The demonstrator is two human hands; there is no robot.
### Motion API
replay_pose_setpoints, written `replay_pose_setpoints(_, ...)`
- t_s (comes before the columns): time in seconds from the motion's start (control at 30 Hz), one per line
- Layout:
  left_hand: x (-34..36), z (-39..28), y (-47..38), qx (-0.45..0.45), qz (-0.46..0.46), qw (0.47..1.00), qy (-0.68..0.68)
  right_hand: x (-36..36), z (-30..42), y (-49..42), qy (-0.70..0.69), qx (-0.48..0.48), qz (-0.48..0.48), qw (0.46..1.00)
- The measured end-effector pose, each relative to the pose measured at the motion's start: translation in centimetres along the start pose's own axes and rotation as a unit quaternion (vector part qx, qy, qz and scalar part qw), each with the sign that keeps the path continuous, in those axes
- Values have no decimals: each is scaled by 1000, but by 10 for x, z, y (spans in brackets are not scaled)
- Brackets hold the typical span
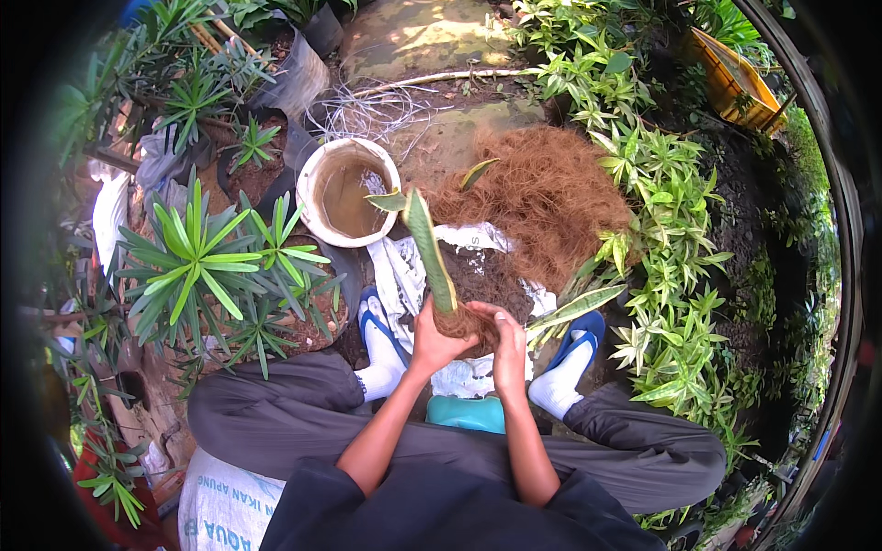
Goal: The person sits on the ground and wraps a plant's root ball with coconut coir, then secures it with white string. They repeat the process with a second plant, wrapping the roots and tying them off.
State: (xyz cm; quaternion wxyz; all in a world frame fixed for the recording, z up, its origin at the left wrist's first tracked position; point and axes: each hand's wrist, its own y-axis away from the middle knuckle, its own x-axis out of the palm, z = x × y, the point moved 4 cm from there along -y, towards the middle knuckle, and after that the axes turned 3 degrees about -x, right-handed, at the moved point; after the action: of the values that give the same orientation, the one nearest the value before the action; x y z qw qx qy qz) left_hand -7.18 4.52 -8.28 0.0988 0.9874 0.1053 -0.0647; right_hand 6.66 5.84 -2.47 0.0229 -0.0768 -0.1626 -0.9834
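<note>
My left hand [435, 344] grips the base of a snake plant [431, 255], whose tall leaf with yellow edges leans away from me. Brown coconut fibre [460, 322] is wrapped around that base. Against its right side, my right hand [508, 341] cups the fibre with the fingers pressed to it. Below and beyond the hands lies a mound of dark soil [479, 275] on a white plastic sack [400, 272]. A large heap of loose coconut fibre [551, 200] sits just past the soil. Cut snake plant leaves [582, 306] lie to the right, near my foot.
A white bucket [308, 189] of murky water stands at the far left of the soil. Behind it lies a tangle of plastic strips [372, 110]. Potted plants [196, 258] crowd the left, variegated plants [661, 296] the right. A turquoise object [465, 413] is between my legs.
</note>
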Motion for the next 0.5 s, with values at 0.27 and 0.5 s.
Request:
replay_pose_setpoints(0.27,-13,1,0,-71,-13,961,268,0,-7,43,179,-376,-200,887)
replay_pose_setpoints(0.5,8,-11,3,-99,65,925,361,19,-16,23,334,-392,-57,855)
